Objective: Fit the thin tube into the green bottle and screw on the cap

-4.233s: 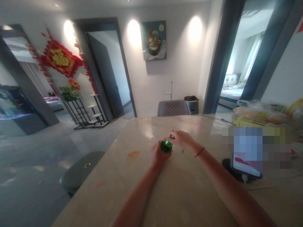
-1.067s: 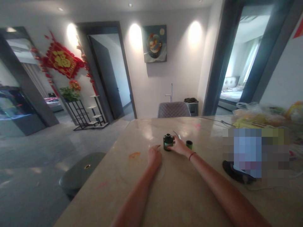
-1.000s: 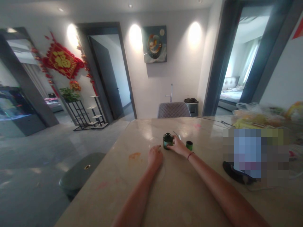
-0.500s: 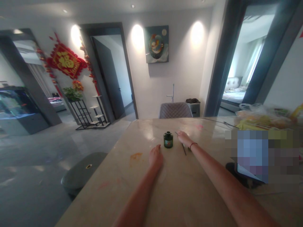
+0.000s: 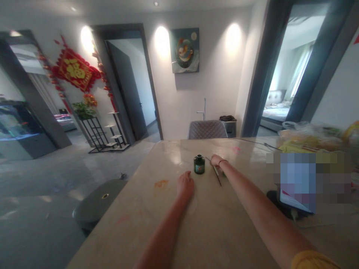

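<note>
The thin dark sticks [image 5: 217, 176] lie flat on the table [image 5: 213, 228], well out in front of the person and a little right of its middle. Their long axis runs on a slant: the far tips point toward the far edge of the table and slightly left, and the near ends point back toward the person and slightly right. The right hand [image 5: 217, 160] sits over the sticks' far part, knuckles up and fingers curled down onto them, so the sticks stretch from under the hand back along the forearm's inner side. Whether the fingers actually pinch the sticks or only rest on them cannot be told from this view. Just left of that hand, close but apart from it, the small green bottle [image 5: 199, 164] stands upright with its narrow neck pointing straight up. The sticks' far tips lie near its right side. The left hand [image 5: 185, 185] rests palm down on the table, loosely spread and holding nothing, nearer to the person than the bottle and a little left of it. The right hand is the one on the sticks, and the bottle stands between the two hands. An orange stain [image 5: 160, 184] marks the tabletop left of the left hand, and a chair [image 5: 206, 129] stands at the far end.
</note>
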The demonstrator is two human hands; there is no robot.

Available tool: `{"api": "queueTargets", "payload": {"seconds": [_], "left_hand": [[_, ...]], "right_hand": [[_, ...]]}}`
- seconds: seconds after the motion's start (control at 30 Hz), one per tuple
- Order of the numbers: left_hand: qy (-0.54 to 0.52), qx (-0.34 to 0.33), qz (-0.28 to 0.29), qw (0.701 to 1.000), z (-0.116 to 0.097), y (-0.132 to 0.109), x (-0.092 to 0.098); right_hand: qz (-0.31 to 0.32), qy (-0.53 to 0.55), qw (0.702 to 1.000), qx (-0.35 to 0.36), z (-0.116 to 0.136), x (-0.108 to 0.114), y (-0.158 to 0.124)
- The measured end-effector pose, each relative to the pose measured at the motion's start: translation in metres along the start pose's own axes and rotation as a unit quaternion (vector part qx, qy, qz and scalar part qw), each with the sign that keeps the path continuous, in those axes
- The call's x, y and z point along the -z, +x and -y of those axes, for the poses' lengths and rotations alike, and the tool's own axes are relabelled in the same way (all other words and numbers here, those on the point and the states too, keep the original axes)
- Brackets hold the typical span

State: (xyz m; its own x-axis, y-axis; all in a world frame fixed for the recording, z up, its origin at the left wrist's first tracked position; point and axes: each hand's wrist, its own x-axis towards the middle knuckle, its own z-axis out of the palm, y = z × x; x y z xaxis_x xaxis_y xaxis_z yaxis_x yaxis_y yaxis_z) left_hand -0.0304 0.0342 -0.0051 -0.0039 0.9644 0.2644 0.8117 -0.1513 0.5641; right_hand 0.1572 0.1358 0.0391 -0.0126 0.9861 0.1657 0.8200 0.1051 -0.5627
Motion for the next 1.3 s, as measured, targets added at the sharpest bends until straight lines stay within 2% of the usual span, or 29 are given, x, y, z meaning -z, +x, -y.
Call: {"api": "queueTargets", "payload": {"seconds": [0.1, 0.17, 0.3, 0.37, 0.43, 0.6, 0.67, 0.73, 0.8, 0.87, 1.07, 1.2, 1.3], "left_hand": [[0.000, -0.001, -0.005, 1.000, -0.001, -0.001, 0.000], [-0.002, -0.006, -0.009, 1.000, -0.001, -0.001, 0.000], [-0.001, -0.010, -0.015, 1.000, 0.000, -0.001, -0.001], [0.000, -0.013, -0.014, 1.000, 0.001, -0.001, -0.001], [0.001, -0.021, -0.010, 1.000, 0.001, -0.001, -0.001], [0.005, -0.036, -0.006, 0.999, 0.001, -0.002, 0.001], [0.006, -0.038, -0.007, 0.999, 0.000, -0.002, 0.001], [0.009, -0.035, -0.007, 0.999, -0.001, -0.002, 0.002], [0.014, -0.034, -0.005, 0.999, -0.002, -0.002, 0.002], [0.017, -0.036, -0.002, 0.999, -0.002, -0.001, 0.002], [0.017, -0.035, -0.002, 0.999, -0.001, -0.001, 0.002], [0.015, -0.029, 0.000, 0.999, -0.001, -0.001, 0.002], [0.016, -0.028, -0.003, 0.999, -0.002, -0.001, 0.002]], "right_hand": [[-0.035, -0.011, 0.999, -0.015, 0.015, 0.014, 0.008], [-0.080, 0.001, 0.997, 0.006, 0.029, 0.023, 0.013], [-0.221, 0.122, 0.957, 0.140, 0.053, 0.031, 0.014], [-0.241, 0.133, 0.944, 0.182, 0.058, 0.029, 0.008], [-0.232, 0.107, 0.946, 0.198, 0.058, 0.026, 0.002], [-0.153, 0.037, 0.965, 0.208, 0.052, 0.024, -0.012], [-0.135, -0.021, 0.979, 0.152, 0.048, 0.023, -0.018], [-0.080, -0.105, 0.990, 0.058, 0.043, 0.019, -0.023], [-0.002, -0.168, 0.986, -0.019, 0.036, 0.012, -0.029], [0.051, -0.189, 0.979, -0.054, 0.029, 0.004, -0.034], [0.071, -0.183, 0.976, -0.092, 0.015, -0.007, -0.036], [0.069, -0.145, 0.983, -0.091, 0.011, 0.002, -0.030], [0.040, -0.112, 0.990, -0.078, 0.013, 0.018, -0.022]]}}
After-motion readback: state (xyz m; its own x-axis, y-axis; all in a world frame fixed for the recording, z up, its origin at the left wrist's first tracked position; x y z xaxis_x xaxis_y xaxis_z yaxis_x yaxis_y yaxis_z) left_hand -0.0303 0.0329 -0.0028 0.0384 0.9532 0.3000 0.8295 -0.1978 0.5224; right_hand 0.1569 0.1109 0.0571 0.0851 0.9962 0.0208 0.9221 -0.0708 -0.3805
